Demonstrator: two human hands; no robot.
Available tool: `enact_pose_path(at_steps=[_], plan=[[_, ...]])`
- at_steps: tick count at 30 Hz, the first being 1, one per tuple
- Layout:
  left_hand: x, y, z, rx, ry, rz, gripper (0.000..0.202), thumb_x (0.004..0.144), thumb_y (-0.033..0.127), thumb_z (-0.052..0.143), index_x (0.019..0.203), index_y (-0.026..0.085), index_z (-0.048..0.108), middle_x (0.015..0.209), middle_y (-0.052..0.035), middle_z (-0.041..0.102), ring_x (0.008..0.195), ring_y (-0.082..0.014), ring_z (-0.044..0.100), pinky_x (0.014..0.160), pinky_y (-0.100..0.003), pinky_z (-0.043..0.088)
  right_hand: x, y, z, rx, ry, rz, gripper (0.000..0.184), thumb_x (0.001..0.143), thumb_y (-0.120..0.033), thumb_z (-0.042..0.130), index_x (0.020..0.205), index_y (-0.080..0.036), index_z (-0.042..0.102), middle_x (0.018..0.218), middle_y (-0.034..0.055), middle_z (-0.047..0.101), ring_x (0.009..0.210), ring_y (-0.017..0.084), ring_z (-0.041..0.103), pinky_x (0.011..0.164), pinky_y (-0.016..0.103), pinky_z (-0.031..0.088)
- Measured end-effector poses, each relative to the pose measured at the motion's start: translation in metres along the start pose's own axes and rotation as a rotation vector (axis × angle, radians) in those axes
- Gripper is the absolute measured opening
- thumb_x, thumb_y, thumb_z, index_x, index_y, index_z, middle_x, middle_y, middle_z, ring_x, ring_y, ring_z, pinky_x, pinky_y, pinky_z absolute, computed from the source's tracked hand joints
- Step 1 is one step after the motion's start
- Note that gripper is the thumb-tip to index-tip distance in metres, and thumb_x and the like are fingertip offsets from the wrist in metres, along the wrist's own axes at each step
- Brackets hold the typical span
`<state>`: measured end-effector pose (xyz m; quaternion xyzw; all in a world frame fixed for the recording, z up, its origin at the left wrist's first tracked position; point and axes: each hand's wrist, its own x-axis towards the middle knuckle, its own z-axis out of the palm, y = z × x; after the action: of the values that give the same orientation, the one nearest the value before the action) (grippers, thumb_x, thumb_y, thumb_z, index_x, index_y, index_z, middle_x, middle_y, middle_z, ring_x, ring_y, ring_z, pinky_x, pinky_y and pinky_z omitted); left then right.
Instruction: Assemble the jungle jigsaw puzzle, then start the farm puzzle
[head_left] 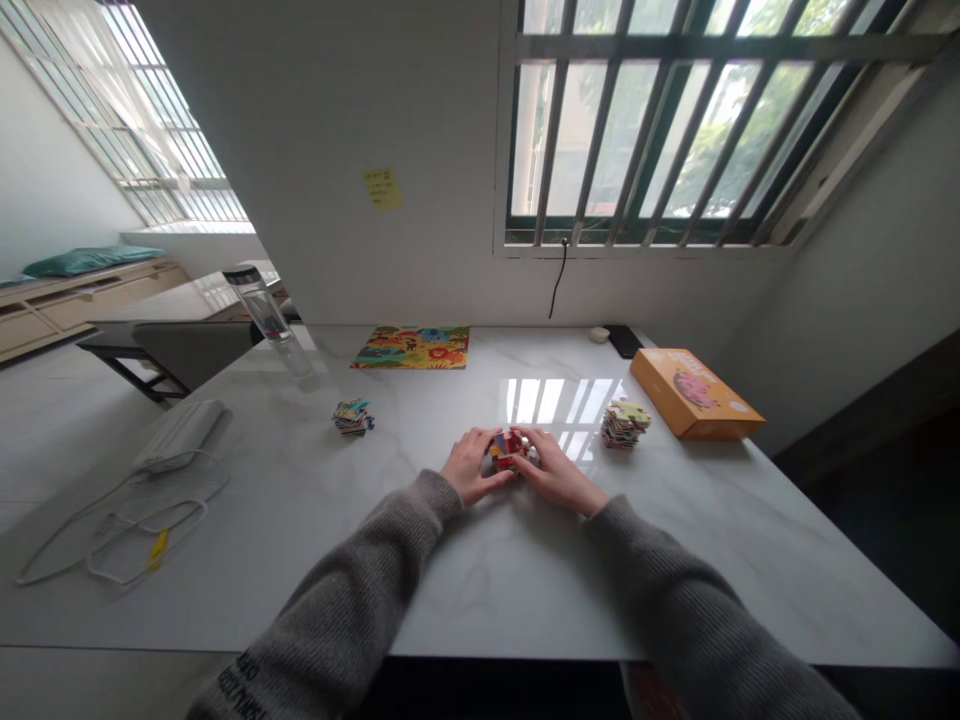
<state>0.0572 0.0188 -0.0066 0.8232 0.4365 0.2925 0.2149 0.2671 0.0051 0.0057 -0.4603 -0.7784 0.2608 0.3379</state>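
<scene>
Between my two hands, at the middle of the table, is a small pile of puzzle pieces [508, 450] in red, purple and yellow. My left hand [472, 466] closes on its left side, thumb in front and fingers behind. From the right, my right hand [556, 472] grips the same pile, its fingers curled round the edge. Part of the pile is hidden by the fingers. One stack of puzzle pieces [352, 417] stands to the left, and a taller stack of puzzle pieces [625, 423] to the right.
A colourful animal picture board [412, 348] lies near the wall. An orange box [696, 393] sits at the right, by a black phone [624, 341] and a small white object [598, 335]. A clear bottle [259, 305] stands at the left, beyond a white device [180, 437] with a cable [150, 522].
</scene>
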Motion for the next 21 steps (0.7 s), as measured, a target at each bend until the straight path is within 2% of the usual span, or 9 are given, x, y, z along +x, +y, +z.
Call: enact_pose_path(at_steps=[3, 6, 8, 10, 14, 21], plan=[[0.000, 0.000, 0.000, 0.034, -0.019, -0.008, 0.061, 0.087, 0.050, 0.062, 0.138, 0.021, 0.050, 0.126, -0.0123, 0.059, 0.116, -0.0308, 0.054, 0.101, -0.046, 0.041, 0.001, -0.002, 0.002, -0.023, -0.004, 0.040, 0.044, 0.094, -0.037, 0.050, 0.136, -0.021, 0.053, 0.131, 0.0122, 0.060, 0.121, 0.028, 0.052, 0.109, 0.048, 0.039], [0.002, 0.003, -0.001, 0.030, 0.000, -0.098, 0.052, 0.094, 0.047, 0.051, 0.141, 0.023, 0.048, 0.126, -0.0099, 0.062, 0.114, -0.0285, 0.055, 0.101, -0.045, 0.038, 0.004, -0.003, 0.005, -0.075, 0.015, 0.115, 0.044, 0.097, -0.040, 0.044, 0.136, -0.021, 0.053, 0.133, 0.0122, 0.061, 0.119, 0.030, 0.052, 0.107, 0.051, 0.037], [0.004, 0.004, -0.001, 0.036, 0.027, -0.173, 0.052, 0.094, 0.045, 0.050, 0.141, 0.022, 0.048, 0.126, -0.0094, 0.063, 0.114, -0.0283, 0.054, 0.102, -0.045, 0.037, 0.007, -0.003, 0.008, -0.111, 0.017, 0.148, 0.047, 0.097, -0.041, 0.043, 0.138, -0.019, 0.052, 0.136, 0.0130, 0.060, 0.118, 0.031, 0.051, 0.106, 0.051, 0.037], [0.005, 0.005, -0.002, 0.064, 0.006, -0.202, 0.053, 0.093, 0.045, 0.052, 0.140, 0.021, 0.050, 0.128, -0.0102, 0.063, 0.117, -0.0299, 0.053, 0.103, -0.046, 0.036, 0.009, -0.002, 0.009, -0.135, -0.003, 0.154, 0.048, 0.097, -0.039, 0.043, 0.138, -0.017, 0.052, 0.134, 0.0139, 0.060, 0.118, 0.031, 0.050, 0.106, 0.050, 0.036], [0.006, 0.002, -0.004, 0.072, -0.093, -0.170, 0.055, 0.093, 0.048, 0.053, 0.141, 0.020, 0.050, 0.136, -0.0119, 0.060, 0.124, -0.0319, 0.049, 0.105, -0.048, 0.033, 0.012, -0.004, 0.004, -0.124, -0.076, 0.148, 0.046, 0.094, -0.035, 0.047, 0.134, -0.015, 0.056, 0.124, 0.0133, 0.064, 0.114, 0.029, 0.052, 0.104, 0.046, 0.038], [0.005, -0.006, -0.004, 0.054, -0.149, -0.089, 0.058, 0.093, 0.050, 0.054, 0.144, 0.024, 0.047, 0.126, -0.0115, 0.064, 0.124, -0.0304, 0.050, 0.107, -0.047, 0.029, 0.012, -0.014, -0.007, 0.008, -0.134, 0.114, 0.042, 0.085, -0.026, 0.056, 0.126, -0.019, 0.062, 0.115, 0.0089, 0.068, 0.106, 0.027, 0.056, 0.099, 0.043, 0.041]])
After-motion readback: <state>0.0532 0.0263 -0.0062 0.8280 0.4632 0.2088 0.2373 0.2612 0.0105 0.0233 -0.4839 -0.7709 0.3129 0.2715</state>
